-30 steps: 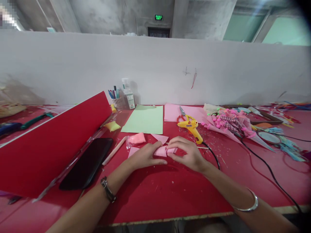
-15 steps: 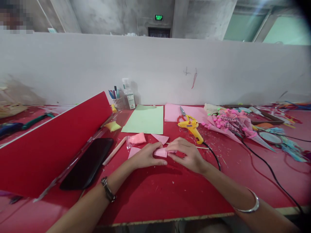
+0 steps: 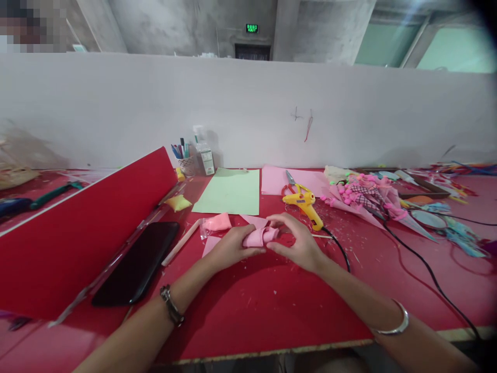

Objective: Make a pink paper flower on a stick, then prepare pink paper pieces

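Both hands meet over the red table point(image 3: 272, 316) on a small roll of pink paper point(image 3: 259, 237). My left hand point(image 3: 229, 247) grips the roll's left end with curled fingers. My right hand point(image 3: 297, 243) pinches its right end between thumb and fingers. The roll is lifted a little off the table. Loose pink paper pieces point(image 3: 212, 243) lie just left of and behind my hands, beside a small bag of pink stuff point(image 3: 218, 223).
A yellow glue gun point(image 3: 305, 202) with a black cord point(image 3: 419, 264) and scissors point(image 3: 289, 182) lie behind my right hand. Green paper point(image 3: 231, 191) and pink paper point(image 3: 287, 180) sit further back. A black phone point(image 3: 137, 261) and red divider point(image 3: 77, 233) are on the left. A pink bouquet point(image 3: 368, 199) lies right.
The pink paper has been rolled tighter and raised slightly off the table. Both hands have shifted a little away from me with it.
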Available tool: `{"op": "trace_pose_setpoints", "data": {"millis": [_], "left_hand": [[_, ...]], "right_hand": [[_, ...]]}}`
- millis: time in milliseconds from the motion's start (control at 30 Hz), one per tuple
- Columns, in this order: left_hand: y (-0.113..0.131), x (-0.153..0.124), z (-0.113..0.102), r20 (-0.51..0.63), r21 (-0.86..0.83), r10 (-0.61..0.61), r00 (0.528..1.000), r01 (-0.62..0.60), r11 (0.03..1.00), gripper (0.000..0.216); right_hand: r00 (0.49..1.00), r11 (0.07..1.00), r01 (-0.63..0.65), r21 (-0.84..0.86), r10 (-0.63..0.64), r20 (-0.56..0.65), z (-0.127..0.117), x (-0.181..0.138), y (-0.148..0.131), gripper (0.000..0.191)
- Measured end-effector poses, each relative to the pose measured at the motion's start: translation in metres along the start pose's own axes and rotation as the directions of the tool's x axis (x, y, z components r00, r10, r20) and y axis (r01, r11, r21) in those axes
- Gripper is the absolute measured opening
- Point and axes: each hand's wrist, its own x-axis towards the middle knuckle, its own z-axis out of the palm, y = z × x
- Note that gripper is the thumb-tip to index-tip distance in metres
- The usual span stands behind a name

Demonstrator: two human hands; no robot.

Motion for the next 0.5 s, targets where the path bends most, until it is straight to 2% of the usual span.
{"op": "trace_pose_setpoints", "data": {"millis": [67,167,333,500], "left_hand": [[-0.0010,0.0006,0.0007,-0.042,0.062,-0.039,0.998,0.042,0.997,0.029],[-0.0008,0.0007,0.0012,-0.030,0.082,-0.044,0.999,0.046,0.996,0.025],[0.0006,-0.0003,0.0014,0.001,-0.009,0.005,1.000,-0.005,1.000,0.018],[-0.0005,-0.0007,0.0023,0.070,-0.026,0.001,0.998,0.001,1.000,0.017]], "right_hand": [[0.999,0.998,-0.047,0.041,0.047,0.007,0.0016,-0.0001,0.0020,0.029],[0.999,0.997,-0.049,0.068,0.050,-0.009,0.0030,0.0006,0.0014,0.018],[0.999,0.999,0.042,0.031,-0.041,-0.020,0.0019,0.0023,-0.0036,0.014],[0.990,0.990,0.135,-0.033,-0.136,-0.042,0.0004,0.0023,-0.0055,0.018]]}}
